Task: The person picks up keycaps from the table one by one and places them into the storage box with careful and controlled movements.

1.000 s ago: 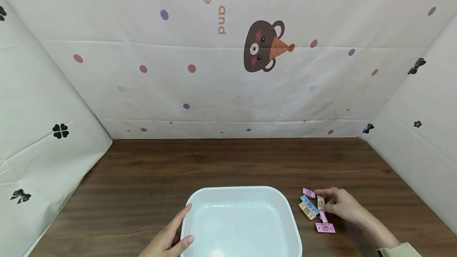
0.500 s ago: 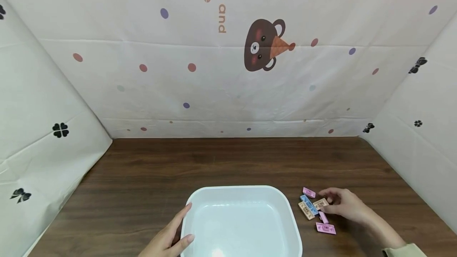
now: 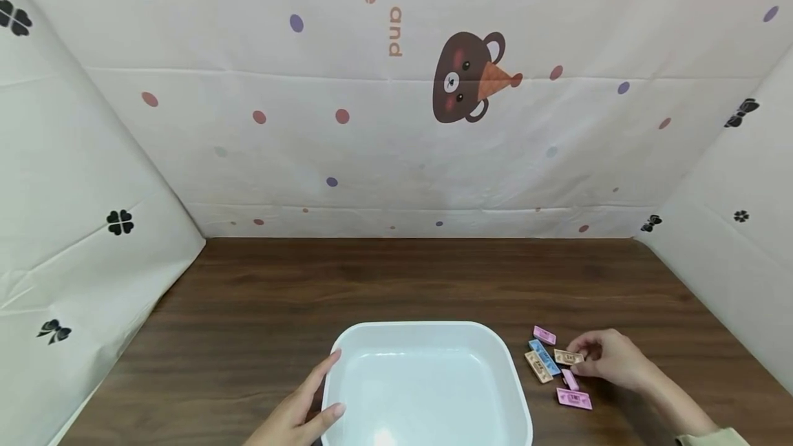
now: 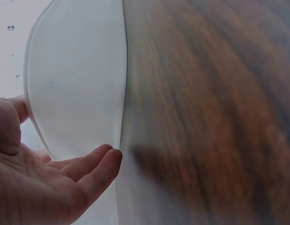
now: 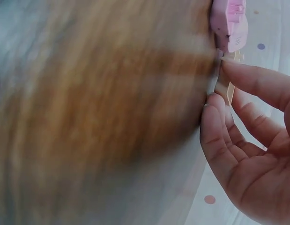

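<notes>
At lower right of the head view, the right hand (image 3: 610, 361) pinches a beige tile (image 3: 568, 357) among pink and blue tiles on the wooden surface (image 3: 396, 281). The left hand (image 3: 303, 410), fingers straight, rests against the white tub (image 3: 427, 332) at bottom centre.

Beige tile (image 3: 568, 357) turned — now flat.

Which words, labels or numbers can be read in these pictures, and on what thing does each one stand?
"wn and" on the backdrop sheet, cut off at the top edge.
"life" on the same sheet, beside it.
Small tags by the right hand, and the tan tag it pinches: print too small to read.
White tub: no text.
</notes>
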`<state>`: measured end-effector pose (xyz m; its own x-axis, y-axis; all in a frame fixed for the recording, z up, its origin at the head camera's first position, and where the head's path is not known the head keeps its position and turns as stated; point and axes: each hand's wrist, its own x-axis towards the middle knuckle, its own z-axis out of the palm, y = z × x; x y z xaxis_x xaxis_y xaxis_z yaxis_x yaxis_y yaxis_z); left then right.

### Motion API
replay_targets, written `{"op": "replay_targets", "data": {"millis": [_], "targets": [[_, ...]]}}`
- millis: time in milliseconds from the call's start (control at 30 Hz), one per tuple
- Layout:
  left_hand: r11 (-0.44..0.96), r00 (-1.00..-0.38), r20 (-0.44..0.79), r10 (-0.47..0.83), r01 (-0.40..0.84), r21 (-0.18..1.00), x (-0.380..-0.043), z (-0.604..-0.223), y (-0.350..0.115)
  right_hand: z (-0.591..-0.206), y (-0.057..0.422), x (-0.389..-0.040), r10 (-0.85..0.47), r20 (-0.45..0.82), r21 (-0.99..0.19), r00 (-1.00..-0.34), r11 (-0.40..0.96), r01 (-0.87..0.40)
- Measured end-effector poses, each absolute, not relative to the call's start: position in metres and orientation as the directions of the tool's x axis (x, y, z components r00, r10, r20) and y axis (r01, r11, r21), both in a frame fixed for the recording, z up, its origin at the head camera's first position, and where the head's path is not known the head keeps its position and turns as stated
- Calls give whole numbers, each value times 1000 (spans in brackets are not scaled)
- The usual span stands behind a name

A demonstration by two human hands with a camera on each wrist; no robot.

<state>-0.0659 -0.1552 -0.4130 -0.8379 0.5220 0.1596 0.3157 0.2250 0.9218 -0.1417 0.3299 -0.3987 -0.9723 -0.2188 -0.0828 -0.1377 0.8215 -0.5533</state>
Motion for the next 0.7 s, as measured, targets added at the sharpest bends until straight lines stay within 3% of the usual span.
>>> {"op": "replay_targets", "data": {"millis": [267,700], "targets": [[231,-847,124,517,277,933,-65,-412,-156,-378,311,-135,-199,-49,-606,-979,785,-129],[215,-840,153,520,302,929,-65,-412,-155,-356,268,-124,-312,107,-699,-944,651,-295]]}}
